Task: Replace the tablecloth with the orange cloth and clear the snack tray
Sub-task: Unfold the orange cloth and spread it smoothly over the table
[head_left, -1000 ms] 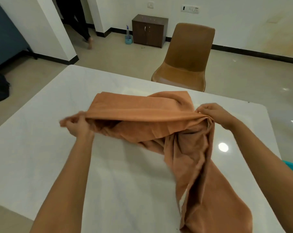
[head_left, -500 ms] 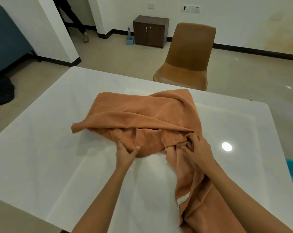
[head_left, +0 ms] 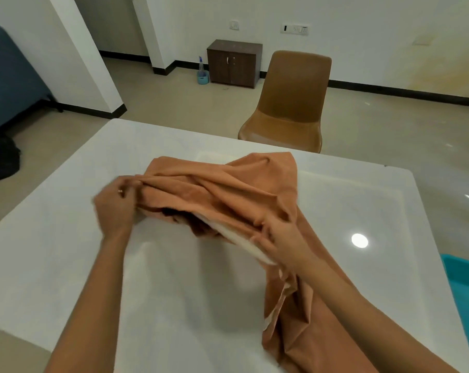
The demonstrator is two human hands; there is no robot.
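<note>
On the glossy white table (head_left: pixel 53 265), the crumpled orange fabric cloth (head_left: pixel 228 195) lies mid-table; left hand (head_left: pixel 116 208) pinches its left edge, right hand (head_left: pixel 281 238) grips clamped on its near, pale-lined fold.

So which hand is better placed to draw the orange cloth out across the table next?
Probably the left hand: it pinches the orange cloth's edge beside bare table. The right hand grips the bunched middle.

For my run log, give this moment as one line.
step: spreading orange cloth | left hand: gripping cloth edge | right hand: gripping cloth edge | white table: mostly uncovered
</note>
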